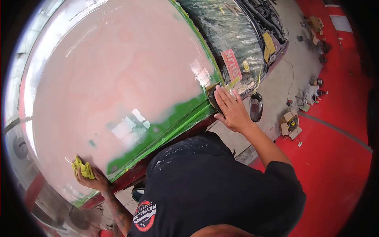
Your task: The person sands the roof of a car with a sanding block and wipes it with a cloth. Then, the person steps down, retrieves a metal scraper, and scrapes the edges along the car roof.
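A wide car panel [106, 79], pinkish-white in the middle with green along its near edge, spreads in front of me. On the panel's lower left part, my left hand [90, 179] is closed round a crumpled yellow cloth [83, 168]. My right hand [233, 108] lies over a dark sanding sheet [213, 98] at the panel's green right corner, beside the windshield. Its fingers are stretched together and press the sheet against the corner. The sheet's far side is hidden under the palm.
A dusty windshield [221, 35] with a red sticker [231, 64] borders the panel. Beyond it are an open engine bay [262, 15], a cardboard box [290, 125], a grey machine [310, 94] and a cable on the floor. A red floor [316, 173] lies at right.
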`<state>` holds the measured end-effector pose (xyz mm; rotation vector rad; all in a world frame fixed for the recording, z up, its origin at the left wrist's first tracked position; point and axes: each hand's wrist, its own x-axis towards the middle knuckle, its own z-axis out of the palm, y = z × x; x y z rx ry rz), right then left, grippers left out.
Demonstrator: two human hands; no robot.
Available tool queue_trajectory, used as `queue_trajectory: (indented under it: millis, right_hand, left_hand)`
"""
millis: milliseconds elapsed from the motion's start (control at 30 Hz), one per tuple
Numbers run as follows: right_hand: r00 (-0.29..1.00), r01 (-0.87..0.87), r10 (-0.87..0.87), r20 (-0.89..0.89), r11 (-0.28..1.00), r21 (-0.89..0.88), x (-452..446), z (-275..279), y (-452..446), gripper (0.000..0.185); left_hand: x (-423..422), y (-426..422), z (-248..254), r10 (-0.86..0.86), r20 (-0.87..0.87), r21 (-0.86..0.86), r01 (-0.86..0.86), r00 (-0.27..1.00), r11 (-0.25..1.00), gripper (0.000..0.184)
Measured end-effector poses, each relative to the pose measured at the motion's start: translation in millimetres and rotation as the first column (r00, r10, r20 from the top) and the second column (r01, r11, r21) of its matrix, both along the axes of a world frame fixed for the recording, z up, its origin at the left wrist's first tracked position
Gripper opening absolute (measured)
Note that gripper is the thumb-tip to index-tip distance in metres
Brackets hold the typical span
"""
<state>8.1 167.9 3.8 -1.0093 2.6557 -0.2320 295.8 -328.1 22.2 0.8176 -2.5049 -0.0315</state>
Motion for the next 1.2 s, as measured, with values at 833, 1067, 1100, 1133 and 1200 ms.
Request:
queue_trajectory:
  millis: [833, 1067, 1100, 1133, 1200]
  right_hand:
    - [0.877, -0.337, 0.275, -0.395, 0.936, -0.097, -291, -46, -170, 0.074]
    - [0.948, -0.208, 0.182, -0.261, 0.975, -0.075, -433, -57, -304, 0.070]
    - [0.959, -0.199, 0.188, -0.214, 0.980, -0.029, -442, -54, -316, 0.078]
    - [0.958, -0.185, 0.172, -0.231, 0.982, -0.032, -444, -52, -323, 0.078]
    - [0.973, -0.133, 0.124, -0.192, 0.990, -0.037, -438, -48, -327, 0.080]
  left_hand:
    - [6, -1, -4, 0.051, -0.028, 0.076, -0.048, 0.998, 0.996, 0.052]
    - [9, 0, -3, 0.071, -0.001, 0.080, -0.071, 0.997, 0.994, 0.054]
    - [8, 1, -2, 0.072, 0.001, 0.084, -0.071, 0.997, 0.994, 0.054]
    - [7, 2, -2, 0.067, 0.004, 0.093, -0.067, 0.998, 0.993, 0.053]
    - [6, 2, -3, 0.061, -0.031, 0.093, -0.058, 0.998, 0.994, 0.053]
